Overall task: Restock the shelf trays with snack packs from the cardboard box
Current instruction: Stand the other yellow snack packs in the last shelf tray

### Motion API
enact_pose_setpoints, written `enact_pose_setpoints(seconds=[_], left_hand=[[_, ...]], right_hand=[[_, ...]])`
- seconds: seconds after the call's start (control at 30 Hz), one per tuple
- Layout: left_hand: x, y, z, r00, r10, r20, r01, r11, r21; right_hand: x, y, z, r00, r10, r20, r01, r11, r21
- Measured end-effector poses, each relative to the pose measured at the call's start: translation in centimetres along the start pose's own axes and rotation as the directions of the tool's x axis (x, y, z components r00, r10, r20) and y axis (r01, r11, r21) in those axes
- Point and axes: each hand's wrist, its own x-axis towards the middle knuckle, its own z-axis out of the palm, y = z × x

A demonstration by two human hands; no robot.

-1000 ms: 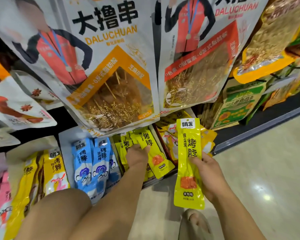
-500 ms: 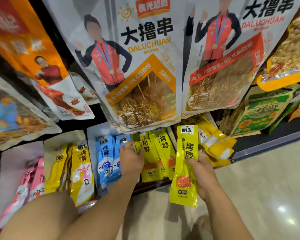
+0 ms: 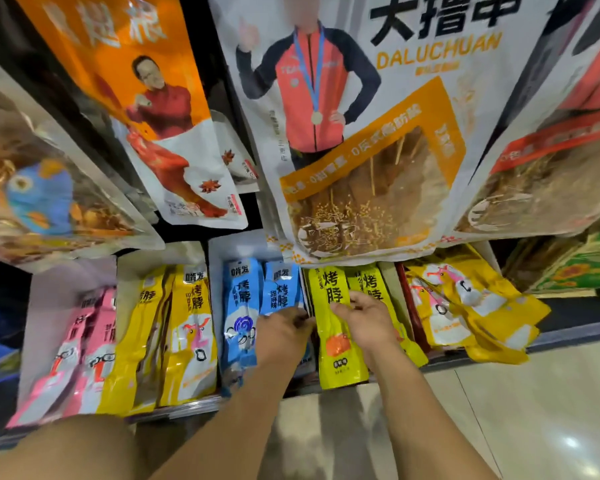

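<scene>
On the bottom shelf (image 3: 187,407), the right hand (image 3: 366,325) grips a yellow pack (image 3: 340,355) in the tray of yellow packs (image 3: 390,289), beside the tray of blue packs (image 3: 219,252), where the left hand (image 3: 283,336) curls, hold unclear.

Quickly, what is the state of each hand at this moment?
Left hand: fingers curled beside the blue packs; whether it grips cannot be told.
Right hand: holds a yellow pack.
</scene>
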Motion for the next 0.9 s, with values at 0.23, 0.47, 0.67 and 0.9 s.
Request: enact_pose_setpoints(seconds=[0.23,0.47,0.67,0.9], left_hand=[[0.3,-0.6,0.0,1.000,0.006,0.020,-0.004,0.996,-0.084],[-1.1,0.4,-1.7,0.989,-0.064,0.132,0.081,0.988,-0.128],[-3.9,0.9,-4.8,0.990,-0.016,0.142,-0.005,0.989,0.146],[-10.3,0.1,-11.4,0.992,0.123,0.011,-0.118,0.918,0.380]], right_hand=[[1.0,-0.1,1.5,0.997,-0.073,0.019,0.075,0.950,-0.303],[-0.5,-0.8,0.1,0.991,-0.112,0.079,0.136,0.893,-0.428],[-5.1,-2.5,-0.8,0.961,-0.250,0.119,0.256,0.635,-0.729],[-14.2,-4.8,0.5,0.908,-0.323,0.267,0.347,0.220,-0.912]])
